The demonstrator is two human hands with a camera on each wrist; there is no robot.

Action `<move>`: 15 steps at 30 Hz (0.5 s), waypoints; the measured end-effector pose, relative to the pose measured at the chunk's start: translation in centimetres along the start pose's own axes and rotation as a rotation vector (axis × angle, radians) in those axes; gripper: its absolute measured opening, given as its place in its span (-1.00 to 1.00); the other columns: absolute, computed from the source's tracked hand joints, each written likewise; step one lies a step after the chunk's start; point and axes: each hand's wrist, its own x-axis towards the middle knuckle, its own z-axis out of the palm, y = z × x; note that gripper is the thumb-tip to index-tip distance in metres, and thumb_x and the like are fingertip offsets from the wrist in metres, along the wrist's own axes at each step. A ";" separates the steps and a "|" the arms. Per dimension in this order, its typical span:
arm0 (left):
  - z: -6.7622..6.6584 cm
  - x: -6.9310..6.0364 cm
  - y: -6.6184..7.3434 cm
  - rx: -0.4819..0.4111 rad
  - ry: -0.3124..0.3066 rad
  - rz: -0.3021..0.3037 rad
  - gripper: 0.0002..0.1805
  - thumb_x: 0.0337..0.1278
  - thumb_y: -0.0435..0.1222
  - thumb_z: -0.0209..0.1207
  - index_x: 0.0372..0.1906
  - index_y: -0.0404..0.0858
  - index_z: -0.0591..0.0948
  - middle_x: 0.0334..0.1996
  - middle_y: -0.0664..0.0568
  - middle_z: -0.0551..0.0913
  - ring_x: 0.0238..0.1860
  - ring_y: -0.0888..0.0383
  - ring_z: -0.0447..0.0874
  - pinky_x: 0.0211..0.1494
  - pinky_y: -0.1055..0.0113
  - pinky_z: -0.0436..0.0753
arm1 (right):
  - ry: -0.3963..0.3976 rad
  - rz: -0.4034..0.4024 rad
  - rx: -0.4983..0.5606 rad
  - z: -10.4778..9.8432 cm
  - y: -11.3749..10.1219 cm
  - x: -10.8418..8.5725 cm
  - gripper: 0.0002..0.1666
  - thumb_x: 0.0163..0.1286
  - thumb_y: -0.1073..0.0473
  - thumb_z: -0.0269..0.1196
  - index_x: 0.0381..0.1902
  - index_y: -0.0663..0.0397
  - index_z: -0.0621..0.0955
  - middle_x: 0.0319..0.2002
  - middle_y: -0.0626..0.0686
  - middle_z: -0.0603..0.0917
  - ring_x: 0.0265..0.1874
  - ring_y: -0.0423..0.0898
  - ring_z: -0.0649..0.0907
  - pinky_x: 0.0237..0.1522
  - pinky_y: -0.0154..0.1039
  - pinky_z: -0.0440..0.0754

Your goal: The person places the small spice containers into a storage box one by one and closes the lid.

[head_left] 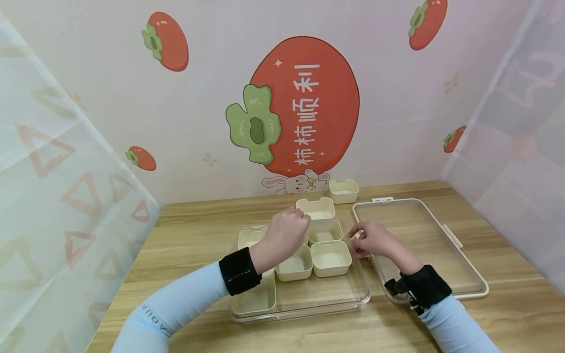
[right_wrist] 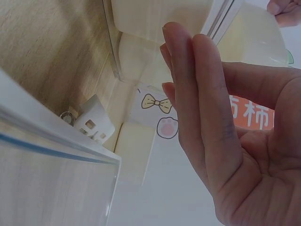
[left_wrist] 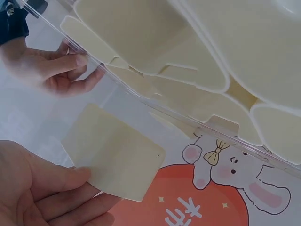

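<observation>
My left hand pinches a cream cup by its left side, held up over the back of a clear tray. In the left wrist view the thumb and fingers of the left hand grip the edge of that cup. The right hand is at the tray's right side, fingers bent in the head view; the right wrist view shows the fingers of the right hand extended, holding nothing. Several cream cups, among them one in the front-left corner and one at the right, sit in the tray.
A clear lid with a cream rim lies on the wooden table right of the tray, under the right forearm. Another cream cup stands by the back wall, behind the lid's left corner. Printed sheets surround the table.
</observation>
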 end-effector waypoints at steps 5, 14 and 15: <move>-0.6 -0.6 0.1 -0.014 0.042 0.009 -0.79 -0.18 -0.47 0.18 -0.70 -0.13 0.56 -0.70 0.13 0.51 -0.59 0.21 0.53 -0.62 0.42 0.46 | 0.001 0.002 -0.008 0.0 -0.1 0.0 -0.73 0.17 0.39 0.14 -0.15 0.43 0.52 -0.61 0.10 0.68 -0.62 -0.12 0.69 -0.50 -0.24 0.68; -1.4 -1.7 0.1 -0.040 0.075 0.040 -0.76 -0.20 -0.50 0.13 -0.75 -0.15 0.50 -0.74 0.13 0.46 -0.64 0.21 0.47 -0.68 0.44 0.32 | 0.007 0.001 -0.018 0.1 0.1 0.0 -0.73 0.16 0.38 0.15 -0.15 0.42 0.53 -0.62 0.09 0.68 -0.63 -0.13 0.69 -0.51 -0.24 0.67; -1.5 -1.9 0.1 -0.040 0.082 0.045 -0.76 -0.20 -0.50 0.13 -0.75 -0.15 0.50 -0.74 0.13 0.46 -0.63 0.20 0.47 -0.68 0.43 0.32 | 0.007 0.001 -0.017 0.1 0.1 0.0 -0.73 0.16 0.38 0.15 -0.15 0.42 0.53 -0.62 0.09 0.68 -0.63 -0.13 0.69 -0.51 -0.24 0.67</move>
